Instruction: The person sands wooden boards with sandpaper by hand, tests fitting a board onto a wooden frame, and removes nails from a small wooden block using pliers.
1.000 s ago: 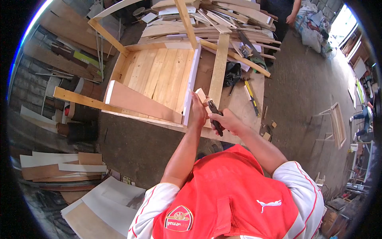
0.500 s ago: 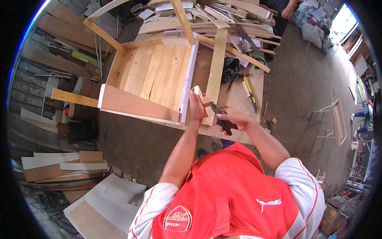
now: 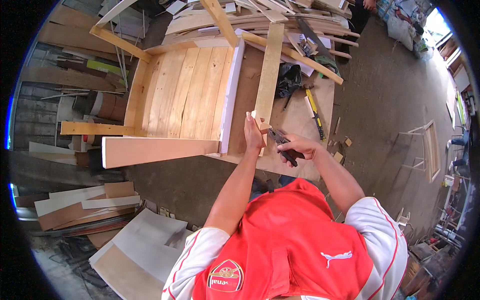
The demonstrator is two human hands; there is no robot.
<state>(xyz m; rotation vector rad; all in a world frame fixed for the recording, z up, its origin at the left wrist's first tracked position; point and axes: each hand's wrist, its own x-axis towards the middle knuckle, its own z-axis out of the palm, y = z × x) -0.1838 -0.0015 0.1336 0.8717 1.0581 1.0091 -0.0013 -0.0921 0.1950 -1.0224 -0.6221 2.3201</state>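
Observation:
My left hand (image 3: pixel 253 134) is wrapped round a small wooden block (image 3: pixel 262 126), held upright above the front of the workbench. In my right hand (image 3: pixel 299 147) is a pair of dark pliers (image 3: pixel 284 145), with its jaws close beside the block. Whether the jaws grip anything is too small to tell. To the left stands a wooden frame with a slatted panel (image 3: pixel 187 92) and legs sticking out. A long plank (image 3: pixel 270 70) lies just beyond my left hand.
A yellow-and-black tool (image 3: pixel 315 115) and a black plastic bag (image 3: pixel 288 80) lie on the workbench (image 3: pixel 295 122). Behind is a pile of wood strips (image 3: pixel 200 25). Sheets (image 3: pixel 140 250) lie at lower left. A light frame (image 3: pixel 430 150) stands right. Another person's hand (image 3: pixel 369 4) shows at top.
The pliers have moved back from the block and now sit slightly to its right. The wooden frame appears turned and shifted left in view. My left hand still holds the block.

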